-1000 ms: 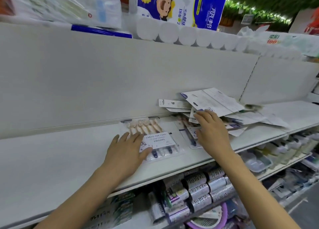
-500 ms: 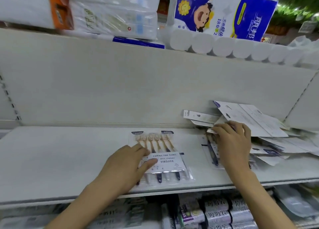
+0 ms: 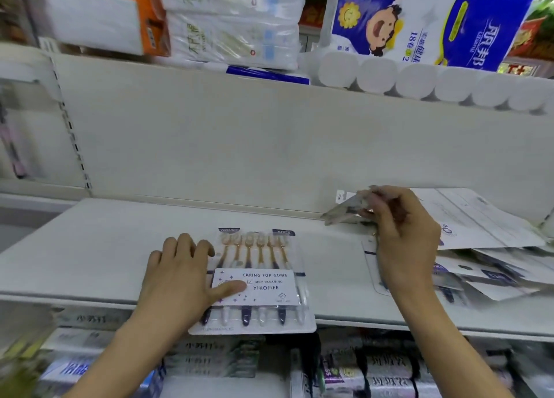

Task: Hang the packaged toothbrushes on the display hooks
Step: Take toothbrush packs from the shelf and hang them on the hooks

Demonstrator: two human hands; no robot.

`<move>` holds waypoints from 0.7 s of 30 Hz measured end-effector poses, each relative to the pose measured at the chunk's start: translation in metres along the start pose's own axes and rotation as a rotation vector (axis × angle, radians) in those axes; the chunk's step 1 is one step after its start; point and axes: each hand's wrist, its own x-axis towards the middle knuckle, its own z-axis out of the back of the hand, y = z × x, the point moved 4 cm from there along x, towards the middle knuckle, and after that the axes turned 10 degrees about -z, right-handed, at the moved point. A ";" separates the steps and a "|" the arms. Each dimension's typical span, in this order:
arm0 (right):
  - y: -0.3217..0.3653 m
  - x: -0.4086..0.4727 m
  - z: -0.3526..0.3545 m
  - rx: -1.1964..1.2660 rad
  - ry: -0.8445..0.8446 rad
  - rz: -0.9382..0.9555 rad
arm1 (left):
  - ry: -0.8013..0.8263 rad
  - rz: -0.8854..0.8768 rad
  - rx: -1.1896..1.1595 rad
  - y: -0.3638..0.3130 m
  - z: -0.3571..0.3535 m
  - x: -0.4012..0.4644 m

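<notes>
A clear toothbrush pack (image 3: 260,280) with a white label and several brushes lies flat on the white shelf (image 3: 90,247). My left hand (image 3: 183,277) rests on its left side, thumb pressing the label. My right hand (image 3: 401,235) pinches another packaged toothbrush (image 3: 344,211) and holds it tilted above the shelf, beside a loose pile of packs (image 3: 494,247) lying face down at the right. No display hooks are visible.
Toilet paper packs (image 3: 419,22) and tissue bundles (image 3: 230,22) sit on the top shelf. A slotted upright (image 3: 72,127) runs down the white back panel at the left. Boxed goods (image 3: 209,358) fill the shelf below.
My right hand has lifted a pack up off the pile, where before it lay flat on the packs. My left hand stays on the labelled pack. The camera view shifted left.
</notes>
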 end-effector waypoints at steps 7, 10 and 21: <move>0.002 -0.005 -0.016 0.298 0.178 -0.191 | 0.103 0.239 0.071 0.011 0.016 -0.042; 0.007 -0.012 -0.024 0.312 0.212 -0.193 | 0.120 0.273 0.074 0.014 0.020 -0.057; 0.035 -0.039 -0.030 0.323 0.280 -0.094 | 0.022 0.385 -0.621 0.004 0.015 -0.080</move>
